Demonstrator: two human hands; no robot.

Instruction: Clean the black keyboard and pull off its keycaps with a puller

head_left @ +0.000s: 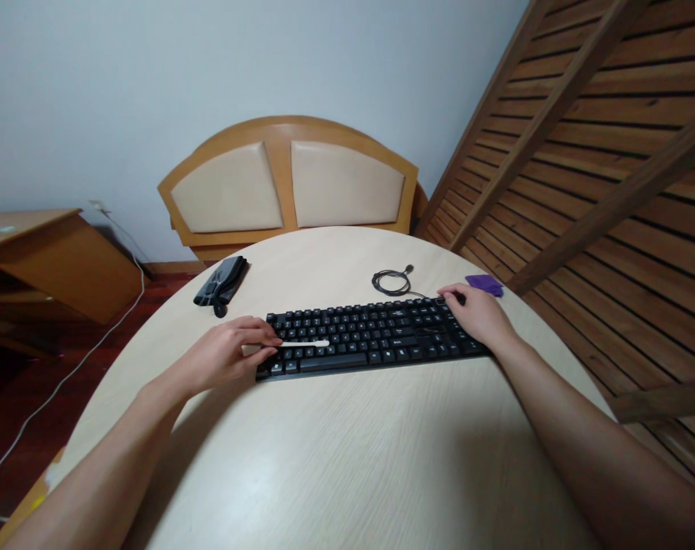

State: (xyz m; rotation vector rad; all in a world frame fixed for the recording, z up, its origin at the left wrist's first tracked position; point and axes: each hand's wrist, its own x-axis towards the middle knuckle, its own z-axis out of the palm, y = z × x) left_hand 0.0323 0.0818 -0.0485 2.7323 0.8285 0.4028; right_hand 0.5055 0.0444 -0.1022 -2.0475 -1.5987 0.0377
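A black keyboard (pixel 347 333) lies flat on the round table, its long side across my view. My left hand (pixel 233 347) is closed at the keyboard's left end, pinching a slim white toothbrush (pixel 305 344). The brush's head points right, over the lower rows of keys; I cannot tell whether it touches them. At the far right corner, my right hand (pixel 478 312) grips the keyboard, with curled fingers over its back edge and part of the number pad hidden. Behind the keyboard sits its coiled black cable (pixel 391 283).
A black folded pouch (pixel 224 281) lies at the table's (pixel 324 451) back left, and a purple cloth (pixel 485 285) near its right edge. Beyond stands a padded wooden headboard (pixel 347 183). Slatted wood (pixel 599 191) leans at right; a wooden desk (pixel 66 260) is at left.
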